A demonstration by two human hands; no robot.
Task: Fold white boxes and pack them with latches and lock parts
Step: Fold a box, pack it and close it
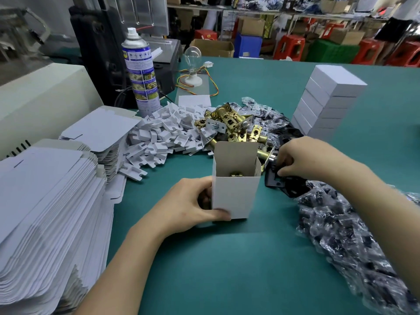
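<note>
The left hand (188, 208) has its fingers (219, 212) wrapped around the upright open white box (236, 192) on the green desk (227, 269), a brass latch (235, 174) inside, while the right hand (302, 158) pinches a black plate (273, 180) beside the latch pile (231, 126).

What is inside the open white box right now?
A brass-coloured part shows just above the front wall of the open white box, held upright by the left hand. Anything lower in the box is hidden by its walls.
</note>
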